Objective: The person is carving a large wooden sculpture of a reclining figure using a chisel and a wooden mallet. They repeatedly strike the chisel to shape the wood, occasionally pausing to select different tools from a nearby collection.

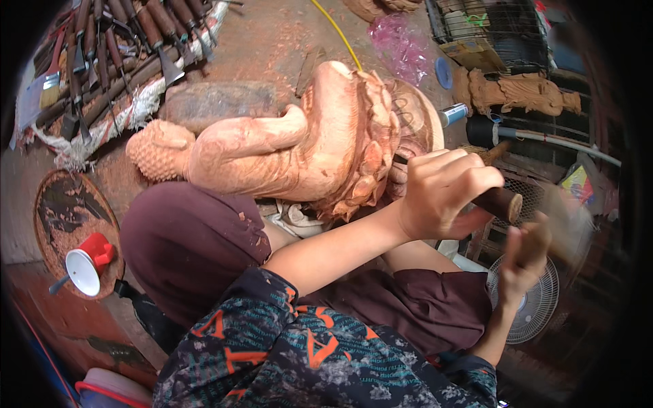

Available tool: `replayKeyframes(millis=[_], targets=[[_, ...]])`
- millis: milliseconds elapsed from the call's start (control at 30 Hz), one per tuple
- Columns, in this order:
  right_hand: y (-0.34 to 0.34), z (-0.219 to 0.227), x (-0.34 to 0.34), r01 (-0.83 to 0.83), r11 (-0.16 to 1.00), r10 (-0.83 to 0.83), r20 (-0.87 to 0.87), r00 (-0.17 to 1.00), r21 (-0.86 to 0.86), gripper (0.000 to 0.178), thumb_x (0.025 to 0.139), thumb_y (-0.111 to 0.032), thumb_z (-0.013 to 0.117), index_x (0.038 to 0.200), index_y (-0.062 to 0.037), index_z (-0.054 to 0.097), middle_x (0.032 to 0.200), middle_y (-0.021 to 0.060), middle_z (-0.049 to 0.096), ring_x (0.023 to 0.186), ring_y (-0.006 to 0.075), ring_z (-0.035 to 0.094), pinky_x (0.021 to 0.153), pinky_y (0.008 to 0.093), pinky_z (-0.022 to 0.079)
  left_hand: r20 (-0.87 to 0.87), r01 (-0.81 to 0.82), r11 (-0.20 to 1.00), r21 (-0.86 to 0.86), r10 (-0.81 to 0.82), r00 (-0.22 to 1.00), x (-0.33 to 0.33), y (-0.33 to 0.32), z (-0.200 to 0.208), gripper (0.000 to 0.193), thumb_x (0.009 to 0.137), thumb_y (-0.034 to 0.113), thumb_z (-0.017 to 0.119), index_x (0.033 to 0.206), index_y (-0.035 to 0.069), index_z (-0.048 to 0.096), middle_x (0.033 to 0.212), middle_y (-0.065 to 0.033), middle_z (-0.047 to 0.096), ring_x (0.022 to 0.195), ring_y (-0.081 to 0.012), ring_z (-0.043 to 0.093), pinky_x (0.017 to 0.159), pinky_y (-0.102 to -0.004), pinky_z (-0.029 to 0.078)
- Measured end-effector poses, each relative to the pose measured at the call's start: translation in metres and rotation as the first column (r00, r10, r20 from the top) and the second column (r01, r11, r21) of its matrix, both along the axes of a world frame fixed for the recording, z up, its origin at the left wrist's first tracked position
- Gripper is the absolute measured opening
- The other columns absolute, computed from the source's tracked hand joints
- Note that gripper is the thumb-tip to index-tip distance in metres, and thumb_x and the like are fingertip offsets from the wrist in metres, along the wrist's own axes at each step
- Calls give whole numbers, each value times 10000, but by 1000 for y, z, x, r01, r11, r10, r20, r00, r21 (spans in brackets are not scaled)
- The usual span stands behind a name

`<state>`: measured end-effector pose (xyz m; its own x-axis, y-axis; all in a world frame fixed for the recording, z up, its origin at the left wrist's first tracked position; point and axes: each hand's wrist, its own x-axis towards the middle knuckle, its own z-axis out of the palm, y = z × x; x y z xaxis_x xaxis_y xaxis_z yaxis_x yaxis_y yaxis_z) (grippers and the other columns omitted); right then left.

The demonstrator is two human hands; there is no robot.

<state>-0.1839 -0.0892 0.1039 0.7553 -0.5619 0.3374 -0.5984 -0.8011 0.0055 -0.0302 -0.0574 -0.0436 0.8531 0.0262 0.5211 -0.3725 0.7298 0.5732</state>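
A pale orange carved wooden statue [286, 146] lies sideways across my lap, its curly-textured head [160, 149] to the left and its round base [415, 115] to the right. My left hand [442, 190] grips a chisel with a dark wooden handle [505, 202], and the blade end is hidden against the carved folds near the base. My right hand [524, 258], blurred by motion, is closed on a wooden mallet [568, 221] just right of the chisel's handle end.
Several chisels [115, 54] lie on a cloth at the top left. A round woven tray [58, 204] holds wood chips and a red-and-white funnel [88, 262]. A small fan [534, 302] stands low right. Another carved figure [517, 92], a wire cage [490, 27] and a pink bag [401, 41] lie beyond.
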Motion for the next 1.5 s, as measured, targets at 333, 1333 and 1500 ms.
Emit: replayKeyframes(millis=[333,1333,1500], targets=[[-7,8,12,-114,935,3,314,949,336,679,799,38,609,1414,20,322,992,43,524,881,126,535,862,274,443,247,47,988,146,-82,965,2,-2,24,392,695,312,735,1059,184,661,667,23,466,542,-145,505,458,-293,398],[-10,5,18,-8,959,-103,372,922,284,655,837,94,596,1430,-15,340,897,16,497,764,57,492,690,197,435,195,120,991,63,-131,972,13,-16,21,534,589,128,821,1099,83,671,702,-53,591,555,-218,578,490,-330,448],[-15,10,10,-36,952,-74,342,937,305,632,869,64,579,1435,21,302,931,25,508,788,75,504,754,219,439,175,161,980,119,-180,968,15,-13,24,499,604,117,820,1078,78,670,719,-58,608,567,-220,590,504,-320,462]])
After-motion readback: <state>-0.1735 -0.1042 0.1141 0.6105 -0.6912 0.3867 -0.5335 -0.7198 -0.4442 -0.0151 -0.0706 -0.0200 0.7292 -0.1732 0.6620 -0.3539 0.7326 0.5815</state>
